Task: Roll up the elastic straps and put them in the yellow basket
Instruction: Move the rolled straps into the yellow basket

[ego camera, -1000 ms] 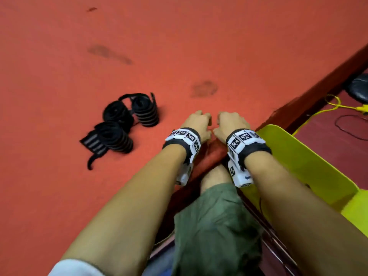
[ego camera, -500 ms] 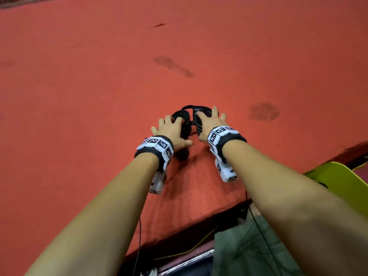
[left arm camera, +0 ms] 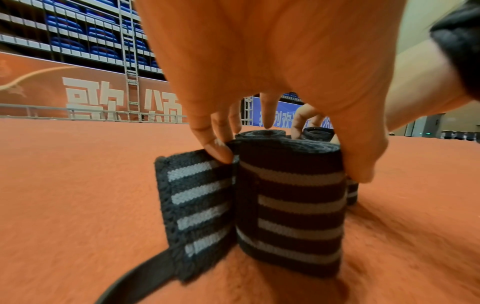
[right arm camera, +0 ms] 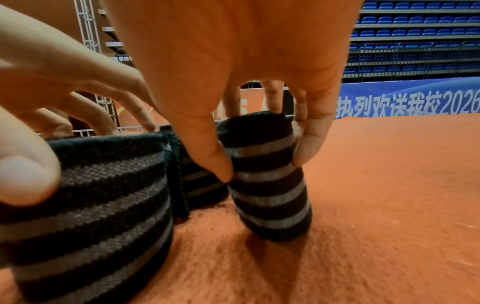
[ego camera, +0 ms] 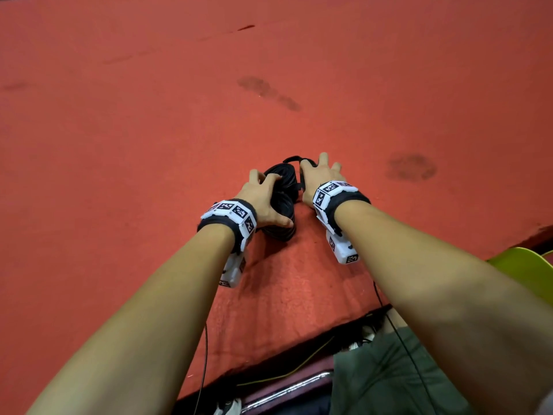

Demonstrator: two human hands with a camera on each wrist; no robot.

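Red-carpeted stage floor (ego camera: 149, 145) with three rolled striped elastic straps (ego camera: 282, 202) standing on end, left hand (ego camera: 263, 199) gripping nearest roll (left arm camera: 291, 205), right hand (ego camera: 320, 178) pinching far-right roll (right arm camera: 267, 185); yellow basket (ego camera: 526, 271) behind, right, nearer right arm.

Red-carpeted arena platform, tiered seating beyond

A red carpet (ego camera: 125, 151) is seen covering the raised floor, marked by dark stains (ego camera: 412, 166) at 2 o'clock and 12 o'clock. Tiers of blue seats (right arm camera: 415, 35) behind railings are seen in the wrist views. An orange banner (left arm camera: 78, 92) with white characters and a blue banner (right arm camera: 410, 98) are hung below them. A metal truss (left arm camera: 131, 61) is stood upright by the orange banner.
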